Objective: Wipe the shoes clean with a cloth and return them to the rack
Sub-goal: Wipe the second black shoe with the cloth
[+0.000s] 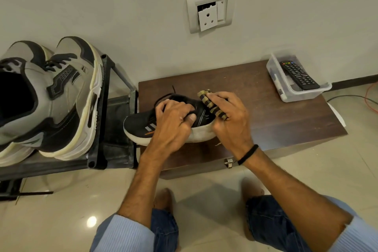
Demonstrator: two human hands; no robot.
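The black knit shoe [139, 127] lies on the dark brown wooden table [266, 112] at centre frame, its long axis running left to right: toe towards the left edge, heel to the right, thick white sole facing the viewer. Three white stripes and a small orange mark show on its side. The left hand [173, 116] has its grip curled round the shoe's collar. The right hand [229, 116] pinches a folded olive-and-black striped cloth [208, 104] against the heel. At left, a dark metal rack [102, 108] carries grey-and-black suede sneakers [61, 98]; their side lettering is unreadable. At upper right, a clear plastic box [286, 92] holds a remote [298, 74].
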